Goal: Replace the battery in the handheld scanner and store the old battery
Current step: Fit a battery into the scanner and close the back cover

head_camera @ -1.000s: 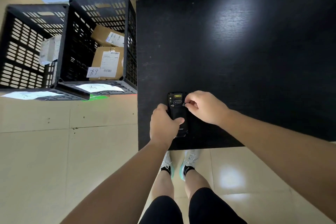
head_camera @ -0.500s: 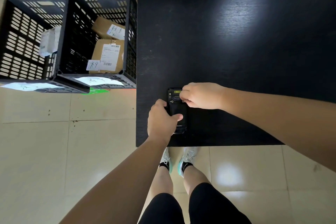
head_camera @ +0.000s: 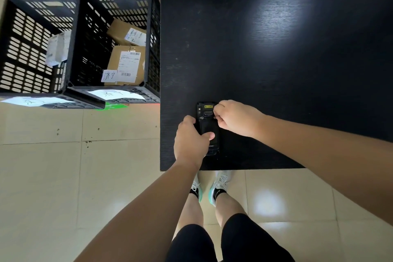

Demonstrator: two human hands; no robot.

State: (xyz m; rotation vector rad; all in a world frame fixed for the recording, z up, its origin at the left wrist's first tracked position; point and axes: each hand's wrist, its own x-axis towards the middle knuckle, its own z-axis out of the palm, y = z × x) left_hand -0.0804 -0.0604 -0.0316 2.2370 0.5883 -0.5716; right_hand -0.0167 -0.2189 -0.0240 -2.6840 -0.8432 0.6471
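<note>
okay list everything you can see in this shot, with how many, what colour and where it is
handheld scanner: one, black, lying back up near the front edge of the table
table: one, black, right of the crates
crates: two, black, slotted, on the floor left of the table
cardboard parcels: two, brown with white labels, in the crate nearer the table
wrapped parcel: one, whitish, in the far-left crate
paper sheets: two, white, handwritten, on the crates' near sides
floor: beige tiles
left hand: gripping the scanner's lower part
right hand: fingertips pinching at its upper right edge
legs, shoes: black shorts, pale shoes, below the table
</note>
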